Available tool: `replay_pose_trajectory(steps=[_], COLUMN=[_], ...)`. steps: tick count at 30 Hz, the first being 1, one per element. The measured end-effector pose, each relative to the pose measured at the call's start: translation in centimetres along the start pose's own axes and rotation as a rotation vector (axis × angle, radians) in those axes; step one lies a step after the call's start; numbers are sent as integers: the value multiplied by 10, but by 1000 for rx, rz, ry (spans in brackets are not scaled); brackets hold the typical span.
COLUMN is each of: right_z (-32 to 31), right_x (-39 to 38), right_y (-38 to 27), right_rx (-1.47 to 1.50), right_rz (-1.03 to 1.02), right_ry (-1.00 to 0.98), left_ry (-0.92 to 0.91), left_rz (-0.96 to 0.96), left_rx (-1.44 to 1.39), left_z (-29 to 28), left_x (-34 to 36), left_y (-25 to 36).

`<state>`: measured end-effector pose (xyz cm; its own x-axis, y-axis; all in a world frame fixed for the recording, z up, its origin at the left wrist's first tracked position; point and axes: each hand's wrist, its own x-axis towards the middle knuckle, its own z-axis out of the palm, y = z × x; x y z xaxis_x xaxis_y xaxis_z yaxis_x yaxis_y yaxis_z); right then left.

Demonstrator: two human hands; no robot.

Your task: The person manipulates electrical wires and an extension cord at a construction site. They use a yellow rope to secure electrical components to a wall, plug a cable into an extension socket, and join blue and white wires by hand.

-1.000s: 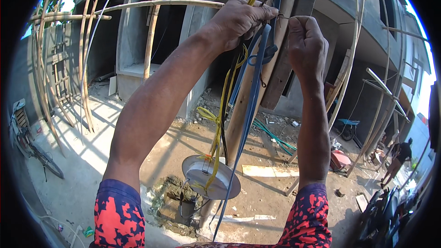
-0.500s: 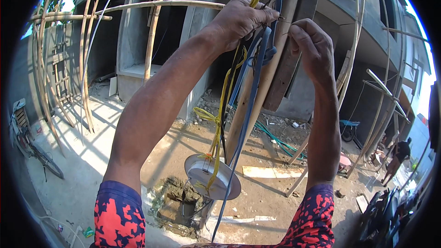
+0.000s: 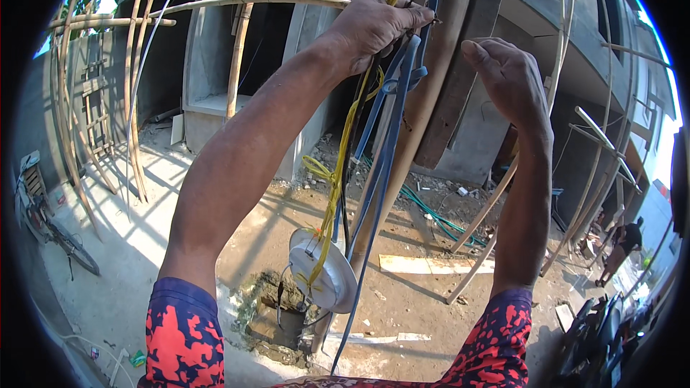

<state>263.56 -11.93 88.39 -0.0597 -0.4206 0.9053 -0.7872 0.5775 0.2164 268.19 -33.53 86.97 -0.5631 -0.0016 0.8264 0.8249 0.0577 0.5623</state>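
Note:
Up at a bamboo pole [image 3: 431, 72], my left hand [image 3: 381, 25] is closed around a yellow plastic cord [image 3: 352, 118] and a black cable [image 3: 363, 93]. A round white lamp fixture [image 3: 316, 266] with a metal rim hangs tilted below on the yellow cord. Blue straps [image 3: 388, 144] run down beside the pole, looped in a knot just under my left hand. My right hand [image 3: 510, 75] is raised to the right of the pole, apart from it, with fingers curled and thumb pressed toward them. Whatever it may pinch is too fine to make out.
A dark wooden plank [image 3: 449, 108] stands behind the pole. Below are a square pit [image 3: 287, 323], a pale board [image 3: 424, 264] and a green hose [image 3: 438, 223]. Bamboo scaffolding [image 3: 241, 50] rises at left; a bicycle [image 3: 65, 241] leans there. A person [image 3: 625, 244] and motorbikes [image 3: 596, 338] are at right.
My right hand has moved right, away from the pole and my left hand. The lamp fixture has swung left and turned. My left hand keeps its hold.

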Motion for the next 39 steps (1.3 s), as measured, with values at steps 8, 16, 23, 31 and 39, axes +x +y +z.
replay_pose_trajectory(steps=[8,16,23,31,39], right_z=[45,45,35,37,60], right_x=[14,23,30,15,-10], right_y=[-25,-24,-14,-9,-28], right_rx=[373,92,242,1040,263], right_rz=[-120,-343,-141,169,-84], right_ry=[367,449,212,6,594], left_ry=[1,-10,-41,44,31], left_rz=[58,63,69,65,111], left_rx=[39,-23,-5,6,63], left_z=[5,4,1,9,9], left_x=[1,-3,0,-7,9], left_y=[8,12,12,9,-2])
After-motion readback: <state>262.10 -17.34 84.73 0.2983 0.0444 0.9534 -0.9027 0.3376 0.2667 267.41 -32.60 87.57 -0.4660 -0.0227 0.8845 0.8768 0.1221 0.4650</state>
